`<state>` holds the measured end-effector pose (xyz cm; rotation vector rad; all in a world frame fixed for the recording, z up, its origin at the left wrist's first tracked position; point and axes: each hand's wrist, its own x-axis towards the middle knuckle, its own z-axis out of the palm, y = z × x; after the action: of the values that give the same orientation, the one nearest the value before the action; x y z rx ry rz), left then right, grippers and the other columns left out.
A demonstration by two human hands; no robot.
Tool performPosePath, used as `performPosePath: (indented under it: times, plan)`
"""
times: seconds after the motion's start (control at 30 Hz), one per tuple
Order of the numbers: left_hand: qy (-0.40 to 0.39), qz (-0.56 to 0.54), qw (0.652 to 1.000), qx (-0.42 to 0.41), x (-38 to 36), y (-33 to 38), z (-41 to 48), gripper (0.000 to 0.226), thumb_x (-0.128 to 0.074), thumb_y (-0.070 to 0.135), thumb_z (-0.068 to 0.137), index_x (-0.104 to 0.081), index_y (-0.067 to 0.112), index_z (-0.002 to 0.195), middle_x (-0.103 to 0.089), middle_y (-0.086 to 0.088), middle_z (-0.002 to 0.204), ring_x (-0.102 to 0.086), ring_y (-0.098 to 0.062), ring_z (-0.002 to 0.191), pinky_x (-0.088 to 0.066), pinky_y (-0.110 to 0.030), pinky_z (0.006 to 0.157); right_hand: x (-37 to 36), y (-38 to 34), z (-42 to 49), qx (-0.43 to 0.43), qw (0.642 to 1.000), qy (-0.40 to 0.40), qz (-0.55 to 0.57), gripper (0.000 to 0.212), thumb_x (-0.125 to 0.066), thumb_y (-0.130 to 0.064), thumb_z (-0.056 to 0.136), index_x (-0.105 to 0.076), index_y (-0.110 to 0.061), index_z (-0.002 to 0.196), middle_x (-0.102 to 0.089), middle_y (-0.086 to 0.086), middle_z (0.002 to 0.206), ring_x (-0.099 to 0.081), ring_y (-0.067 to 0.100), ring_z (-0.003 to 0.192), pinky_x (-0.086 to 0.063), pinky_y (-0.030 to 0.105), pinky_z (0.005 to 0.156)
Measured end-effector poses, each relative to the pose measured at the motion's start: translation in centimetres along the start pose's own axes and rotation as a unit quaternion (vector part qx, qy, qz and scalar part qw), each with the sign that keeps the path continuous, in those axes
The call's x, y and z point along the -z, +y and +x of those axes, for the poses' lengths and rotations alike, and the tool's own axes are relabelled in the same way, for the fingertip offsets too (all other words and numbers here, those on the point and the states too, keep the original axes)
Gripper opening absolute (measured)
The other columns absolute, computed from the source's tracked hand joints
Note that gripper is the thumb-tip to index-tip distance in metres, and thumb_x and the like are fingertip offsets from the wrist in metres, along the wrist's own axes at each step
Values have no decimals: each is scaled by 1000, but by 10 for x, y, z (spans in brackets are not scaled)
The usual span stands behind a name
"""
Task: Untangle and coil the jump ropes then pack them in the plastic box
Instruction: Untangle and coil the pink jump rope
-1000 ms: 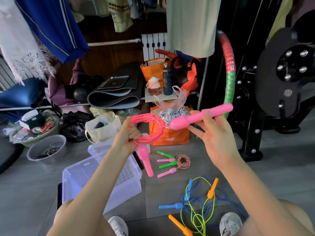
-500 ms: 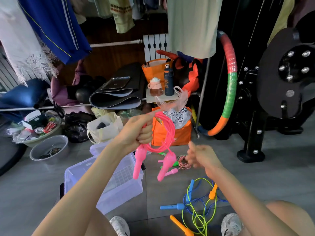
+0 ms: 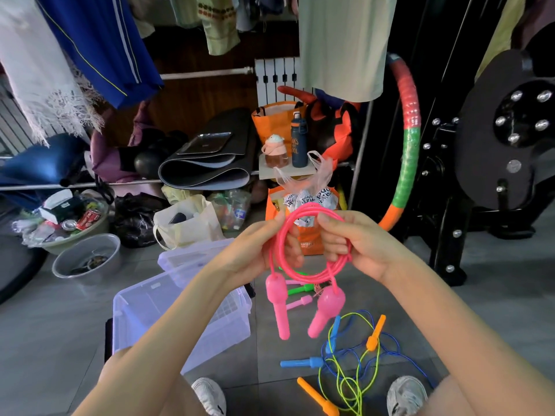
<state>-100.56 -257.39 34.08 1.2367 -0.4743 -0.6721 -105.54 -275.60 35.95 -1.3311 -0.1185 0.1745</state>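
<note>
A pink jump rope [image 3: 303, 274] is wound into a coil held up in front of me, its two pink handles hanging down side by side. My left hand [image 3: 258, 253] grips the coil's left side and my right hand [image 3: 354, 244] grips its right side. The clear plastic box [image 3: 168, 313] stands open on the floor below my left forearm. A blue rope and a yellow-green rope [image 3: 354, 361] with blue and orange handles lie tangled on the floor between my shoes. Green and small pink handles [image 3: 297, 291] show behind the hanging pink ones.
The box's lid [image 3: 186, 256] lies behind the box. A metal bowl [image 3: 85, 256] and a basin of rubbish [image 3: 69, 217] sit at left. An orange bag [image 3: 303, 235] stands ahead, a striped hoop [image 3: 410, 151] and black gym machine [image 3: 492, 163] at right. Clothes hang overhead.
My right hand let go of the pink handle, which dropped to hang beside the other, then came up and took hold of the coil's right side. The coil now faces me.
</note>
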Motion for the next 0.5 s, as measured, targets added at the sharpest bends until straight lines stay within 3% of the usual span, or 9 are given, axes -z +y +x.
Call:
performPosePath:
  times: [0.13,0.23,0.33,0.43,0.5]
  plan:
    - [-12,-33,999,-2,14,-12,1,39,-52,39,83,-67,3,90,-70,-17,84,-68,-28,82,-55,-36,78,6,-12,-2,-6,1000,8,11,17,-57,-24,78,-60,-10,71,-30,-7,43,-28,5,36,-33,19,40]
    - [-14,87,996,1,21,-18,-4,28,-51,25,87,-63,4,99,-70,-8,89,-65,-19,79,-52,-29,78,11,-14,-2,-20,1000,20,-10,21,-58,-26,76,-57,-5,77,-30,-8,42,-28,4,35,-29,17,38]
    - [-25,180,983,13,23,-22,-6,34,-59,14,80,-58,-5,109,-67,0,84,-61,-13,78,-47,-23,76,11,-15,-3,-39,998,19,-38,24,-58,-27,75,-55,-4,79,-30,-8,43,-26,4,35,-26,16,38]
    - [1,277,961,-2,22,-27,-5,33,-65,11,73,-59,-11,98,-64,3,77,-58,-10,77,-45,-24,76,9,-15,-4,-55,997,17,-50,26,-57,-29,75,-56,-4,79,-29,-8,42,-25,4,35,-24,17,38]
    - [-5,345,939,2,24,-30,-5,20,-68,12,75,-66,0,90,-63,-1,82,-57,-10,80,-44,-25,79,8,-17,-4,-58,997,18,-52,26,-56,-30,75,-57,-4,79,-29,-8,42,-25,4,35,-24,16,36]
